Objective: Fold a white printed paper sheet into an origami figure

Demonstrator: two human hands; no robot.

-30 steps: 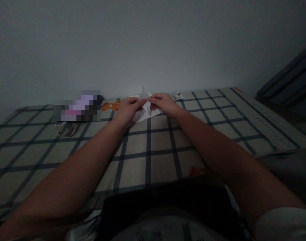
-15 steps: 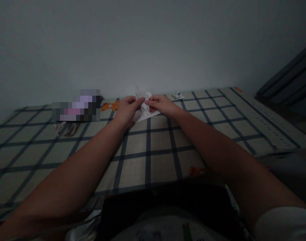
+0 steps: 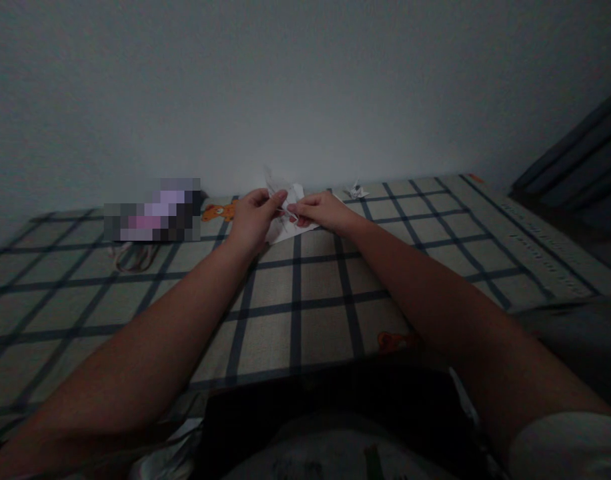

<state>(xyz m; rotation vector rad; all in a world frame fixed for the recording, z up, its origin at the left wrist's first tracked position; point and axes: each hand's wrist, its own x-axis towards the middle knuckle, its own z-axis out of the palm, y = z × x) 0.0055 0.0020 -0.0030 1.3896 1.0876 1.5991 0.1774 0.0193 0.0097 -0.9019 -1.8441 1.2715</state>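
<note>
Near the table's far side, my left hand (image 3: 255, 212) and my right hand (image 3: 319, 212) face each other, thumbs and fingers closed. Between them they grip a small piece of folded white paper (image 3: 286, 212); its thin upper part looks blurred. More white paper (image 3: 285, 232) lies flat on the cloth beneath my hands. How the fingertips pinch the folded piece is partly hidden. A little to the right of my right hand sits a small folded paper crane (image 3: 356, 191).
A checked tablecloth (image 3: 265, 287) with printed bears covers the table, which meets a plain wall (image 3: 305, 87). At left lies a pixelated pink-and-purple object (image 3: 158, 212) with a pale looped cord (image 3: 134, 257) before it. Dark folded fabric (image 3: 580, 160) hangs at right.
My fingertips have shifted slightly around the folded paper, and a narrow white edge now shows between them. The crane and the items at left stay put.
</note>
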